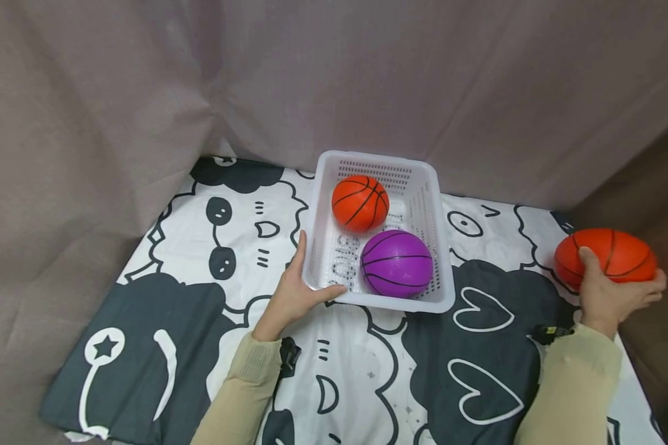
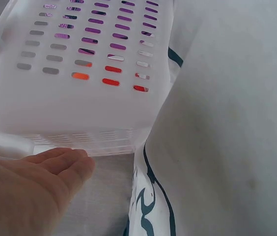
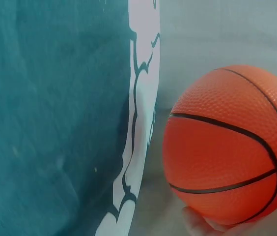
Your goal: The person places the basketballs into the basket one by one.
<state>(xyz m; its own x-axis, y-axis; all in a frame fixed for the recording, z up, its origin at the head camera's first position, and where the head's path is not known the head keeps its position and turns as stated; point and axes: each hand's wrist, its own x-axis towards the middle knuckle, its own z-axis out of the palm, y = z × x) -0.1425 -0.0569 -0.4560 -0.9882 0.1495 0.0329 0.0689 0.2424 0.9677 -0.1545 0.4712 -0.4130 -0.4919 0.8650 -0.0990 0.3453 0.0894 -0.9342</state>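
A white plastic basket [image 1: 446, 272] with slotted walls sits on the patterned cloth. Inside it, a small orange basketball [image 1: 360, 203] lies toward the back left and a purple basketball [image 1: 397, 264] toward the front right. At the basket's near left corner is my left hand [image 1: 295, 296], its thumb along the near rim and its straight fingers [image 2: 69, 164] against the left side. Far to the right, my right hand [image 1: 612, 300] grips another orange basketball [image 3: 227, 147], thumb on the near side. Part of that hand is hidden behind the ball.
The black, white and grey cloth [image 1: 334, 371] covers the surface under the basket. A greyish-brown curtain [image 1: 312, 74] hangs behind and at the left. The cloth's right edge drops off beside the held ball, with darker drapery [image 1: 646, 185] beyond.
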